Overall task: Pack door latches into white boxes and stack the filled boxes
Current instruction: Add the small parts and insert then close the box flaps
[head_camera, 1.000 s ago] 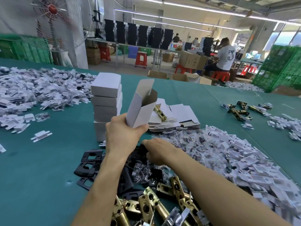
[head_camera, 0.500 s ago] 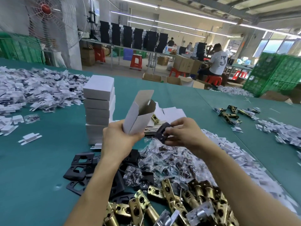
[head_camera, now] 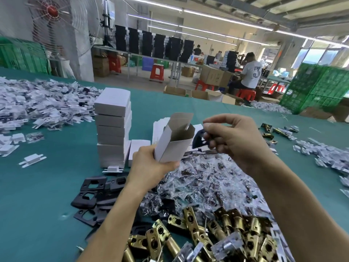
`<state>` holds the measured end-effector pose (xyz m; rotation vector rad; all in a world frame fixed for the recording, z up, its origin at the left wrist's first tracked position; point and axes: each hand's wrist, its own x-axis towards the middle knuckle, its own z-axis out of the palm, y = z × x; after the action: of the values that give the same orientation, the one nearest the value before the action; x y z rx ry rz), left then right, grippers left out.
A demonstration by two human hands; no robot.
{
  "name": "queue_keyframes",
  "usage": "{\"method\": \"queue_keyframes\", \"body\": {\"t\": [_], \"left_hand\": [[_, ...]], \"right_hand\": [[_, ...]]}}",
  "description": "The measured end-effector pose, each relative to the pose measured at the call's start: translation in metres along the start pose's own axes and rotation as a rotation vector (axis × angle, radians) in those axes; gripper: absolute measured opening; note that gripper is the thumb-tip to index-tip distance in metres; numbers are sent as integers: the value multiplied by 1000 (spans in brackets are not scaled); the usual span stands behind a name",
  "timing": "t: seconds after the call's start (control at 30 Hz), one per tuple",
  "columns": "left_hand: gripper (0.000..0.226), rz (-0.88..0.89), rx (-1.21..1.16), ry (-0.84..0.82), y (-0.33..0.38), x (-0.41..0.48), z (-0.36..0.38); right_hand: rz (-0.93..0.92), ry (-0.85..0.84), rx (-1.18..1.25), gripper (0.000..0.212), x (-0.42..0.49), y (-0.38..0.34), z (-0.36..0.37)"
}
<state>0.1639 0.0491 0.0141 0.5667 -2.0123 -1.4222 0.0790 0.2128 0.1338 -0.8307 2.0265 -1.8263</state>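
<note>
Here the left hand (head_camera: 151, 167) wraps its fingers low round the open white box (head_camera: 173, 146), thin card that is likely light and crushable. The right hand (head_camera: 238, 140) pinches a stiff-looking black plate (head_camera: 199, 138) by its edge, just beside the box's mouth.

A green desk (head_camera: 37, 195) fills the lower frame. A stack of white boxes (head_camera: 113, 127) stands left of centre. Black plates (head_camera: 90, 193) lie at lower left and brass latches (head_camera: 217, 233) at bottom centre, with clear bags (head_camera: 204, 178) just above them. White inserts (head_camera: 37, 103) are heaped at upper left.
</note>
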Motion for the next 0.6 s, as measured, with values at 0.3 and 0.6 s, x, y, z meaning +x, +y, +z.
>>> {"method": "queue_keyframes", "body": {"t": [0.3, 0.6], "left_hand": [[22, -43, -111, -110, 2, -3, 2], [25, 34, -78, -235, -1, -2, 2]], "right_hand": [[-337, 18, -468, 12, 1, 3, 0], [-670, 11, -841, 5, 0, -5, -2]]}}
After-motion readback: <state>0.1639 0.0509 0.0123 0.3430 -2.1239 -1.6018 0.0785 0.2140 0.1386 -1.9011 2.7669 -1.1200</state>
